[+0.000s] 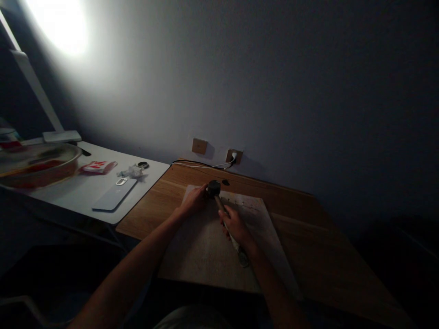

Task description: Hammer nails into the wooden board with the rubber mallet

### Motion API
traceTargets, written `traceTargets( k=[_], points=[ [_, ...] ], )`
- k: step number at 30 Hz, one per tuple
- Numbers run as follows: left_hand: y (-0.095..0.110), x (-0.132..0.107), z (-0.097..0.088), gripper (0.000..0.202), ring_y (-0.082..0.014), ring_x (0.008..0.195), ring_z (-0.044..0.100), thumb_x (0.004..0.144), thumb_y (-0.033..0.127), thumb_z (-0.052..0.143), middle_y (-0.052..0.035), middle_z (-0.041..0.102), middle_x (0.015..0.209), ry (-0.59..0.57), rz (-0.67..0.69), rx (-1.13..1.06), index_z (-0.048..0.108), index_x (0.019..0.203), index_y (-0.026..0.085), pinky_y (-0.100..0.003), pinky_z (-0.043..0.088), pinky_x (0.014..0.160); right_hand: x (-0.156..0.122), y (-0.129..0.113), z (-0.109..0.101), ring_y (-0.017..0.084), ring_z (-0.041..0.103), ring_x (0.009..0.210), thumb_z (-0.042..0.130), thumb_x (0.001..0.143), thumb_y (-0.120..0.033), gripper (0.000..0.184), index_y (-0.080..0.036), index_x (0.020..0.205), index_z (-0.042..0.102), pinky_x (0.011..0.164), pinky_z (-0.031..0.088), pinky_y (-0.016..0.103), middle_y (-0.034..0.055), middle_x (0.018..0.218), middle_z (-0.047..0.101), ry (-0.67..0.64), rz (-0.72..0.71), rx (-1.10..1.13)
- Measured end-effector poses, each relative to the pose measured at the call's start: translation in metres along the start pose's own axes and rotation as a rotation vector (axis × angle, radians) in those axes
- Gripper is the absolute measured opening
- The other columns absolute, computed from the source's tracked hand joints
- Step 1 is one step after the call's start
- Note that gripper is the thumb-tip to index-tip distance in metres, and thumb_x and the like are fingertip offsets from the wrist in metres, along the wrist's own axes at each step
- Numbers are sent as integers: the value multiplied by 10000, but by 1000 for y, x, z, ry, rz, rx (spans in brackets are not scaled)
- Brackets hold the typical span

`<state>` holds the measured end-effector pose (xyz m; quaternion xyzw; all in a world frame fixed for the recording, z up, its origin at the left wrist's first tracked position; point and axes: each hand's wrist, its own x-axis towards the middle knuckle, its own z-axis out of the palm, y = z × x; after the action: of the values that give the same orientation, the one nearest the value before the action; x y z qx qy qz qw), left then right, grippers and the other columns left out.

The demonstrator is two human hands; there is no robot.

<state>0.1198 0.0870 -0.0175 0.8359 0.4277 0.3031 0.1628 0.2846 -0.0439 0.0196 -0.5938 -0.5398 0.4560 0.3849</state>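
Observation:
My right hand (235, 225) is wrapped around the wooden handle of a hammer (214, 188), whose dark head points away from me. The handle's end sticks out below my fist. At the far left part of a pale wooden board (206, 246), my left hand (197, 200) has its fingers drawn together right beside the hammer head. The head hides the fingertips, so what they pinch cannot be made out. Several small nail-like bits (236, 202) stand in a row along the board's far edge, right of the hammer head.
The board lies on a brown wooden table (298, 228). A small dark object (225, 182) sits behind it. Cables run to a wall socket (234, 156). On the white table (78, 196) at left are a phone (115, 195), crumpled plastic (132, 172), a red-and-white packet (99, 167), a basin (68, 169) and a lamp (61, 136).

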Motion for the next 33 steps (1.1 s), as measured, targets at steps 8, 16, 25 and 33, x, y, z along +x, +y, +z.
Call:
traceTargets(
  k=[8, 16, 25, 33],
  points=[
    [8, -3, -8, 406, -208, 983, 653, 802, 198, 651, -72, 694, 1087, 85, 50, 24, 622, 1207, 200, -322, 514, 887, -47, 21, -40, 54, 399, 356, 572, 804, -616, 481, -200, 1045, 558, 290, 314, 193, -82, 689, 486, 100, 96, 29],
    [63, -11, 13, 183, -200, 953, 642, 905, 152, 607, -67, 715, 1005, -131, 687, 232, 681, 1064, 203, -321, 474, 878, -69, 48, -66, 77, 401, 344, 603, 718, -686, 537, -219, 977, 551, 300, 328, 215, -93, 593, 471, 251, 148, 45],
    [93, -12, 36, 100, -187, 818, 636, 930, 141, 609, -57, 713, 843, -173, 970, 413, 690, 969, 185, -315, 454, 745, -66, 66, -63, 84, 421, 341, 649, 738, -639, 682, -202, 1250, 538, 301, 299, 199, -93, 594, 475, 340, 173, 168],
    [101, -21, 42, 110, -193, 867, 617, 938, 140, 594, -55, 703, 857, -140, 1016, 432, 681, 972, 197, -326, 456, 740, -64, 69, -66, 104, 472, 363, 610, 769, -676, 717, -194, 1297, 563, 321, 335, 220, -46, 654, 569, 362, 202, 65]
  ],
)
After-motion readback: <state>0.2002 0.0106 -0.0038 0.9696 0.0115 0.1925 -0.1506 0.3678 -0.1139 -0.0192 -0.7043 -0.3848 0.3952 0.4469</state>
